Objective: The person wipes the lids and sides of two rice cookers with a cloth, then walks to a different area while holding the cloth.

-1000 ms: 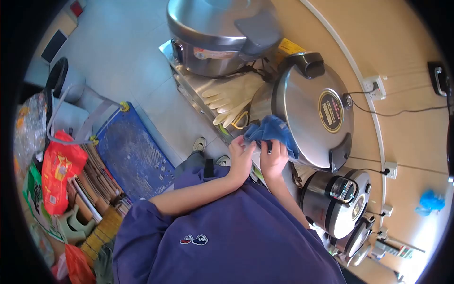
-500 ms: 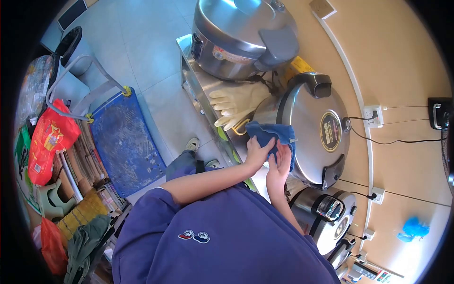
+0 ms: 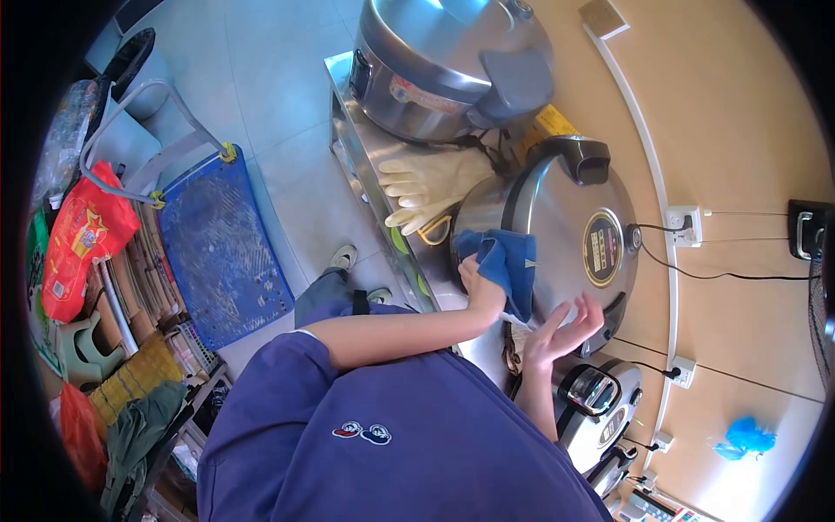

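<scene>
My left hand (image 3: 484, 287) is closed on a folded blue cloth (image 3: 509, 265), which lies against the side of a large steel rice cooker (image 3: 565, 252). The cloth covers part of its fingers. To the right, my right hand (image 3: 564, 332) is open with fingers apart and holds nothing; it is in front of the cooker's lower lid edge. Just left of the cooker, a pair of cream rubber gloves (image 3: 435, 178) lies on the steel bench (image 3: 374, 148).
Another large cooker (image 3: 444, 78) stands at the bench's far end. Smaller cookers (image 3: 600, 404) line the wall at lower right, plugged into sockets (image 3: 684, 226). On the floor at left is a blue platform trolley (image 3: 222, 244), beside stacked cardboard (image 3: 148, 270) and a red bag (image 3: 87, 239).
My right hand has let go of the cloth, moved right and down, and spread its fingers. My left hand keeps the cloth, now at the cooker's side. The view has shifted slightly.
</scene>
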Tool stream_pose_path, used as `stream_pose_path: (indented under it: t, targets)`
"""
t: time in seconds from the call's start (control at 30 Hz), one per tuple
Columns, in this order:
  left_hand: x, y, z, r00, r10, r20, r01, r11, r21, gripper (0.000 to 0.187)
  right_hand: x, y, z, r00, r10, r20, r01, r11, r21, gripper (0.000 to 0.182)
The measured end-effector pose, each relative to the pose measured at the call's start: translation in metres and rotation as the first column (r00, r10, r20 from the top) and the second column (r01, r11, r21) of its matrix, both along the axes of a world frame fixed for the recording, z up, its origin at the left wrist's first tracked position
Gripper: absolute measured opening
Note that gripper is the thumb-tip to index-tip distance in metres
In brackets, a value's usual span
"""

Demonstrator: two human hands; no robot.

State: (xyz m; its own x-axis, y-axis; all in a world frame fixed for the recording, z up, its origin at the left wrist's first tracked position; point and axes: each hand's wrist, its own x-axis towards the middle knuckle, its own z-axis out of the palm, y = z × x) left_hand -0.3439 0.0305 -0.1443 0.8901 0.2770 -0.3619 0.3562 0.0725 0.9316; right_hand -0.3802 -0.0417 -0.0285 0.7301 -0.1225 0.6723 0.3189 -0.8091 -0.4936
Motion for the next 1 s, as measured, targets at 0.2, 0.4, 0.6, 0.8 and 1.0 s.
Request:
stream_pose_path:
  t: [0.2, 0.4, 0.6, 0.8, 1.0]
  targets:
    - [-0.022, -0.013, 0.063, 0.978, 0.150, -0.143, -0.197, 0.885, -0.422, 0.052, 0.028, -0.006, 0.007, 0.987, -0.126, -0.100, 0.113, 0.986, -0.125, 0.042]
    - [-0.017, -0.007, 0.050, 0.962, 0.092, 0.256, -0.131, 0.981, 0.140, 0.040, 0.027, -0.001, 0.008, 0.985, -0.083, -0.148, 0.068, 0.992, -0.102, 0.041]
    - [0.053, 0.016, 0.031, 0.878, 0.351, 0.326, -0.369, 0.929, -0.005, 0.024, 0.027, 0.001, 0.008, 0.985, -0.102, -0.140, 0.085, 0.989, -0.125, 0.042]
    - [0.168, 0.042, -0.114, 0.998, 0.059, 0.034, -0.061, 0.995, 0.074, 0.040, 0.031, 0.007, 0.009, 0.986, -0.080, -0.148, 0.057, 0.987, -0.152, 0.041]
    - [0.131, 0.059, -0.018, 0.990, 0.006, -0.143, 0.017, 0.986, 0.164, 0.037, 0.030, 0.006, 0.007, 0.985, -0.107, -0.138, 0.081, 0.980, -0.184, 0.039]
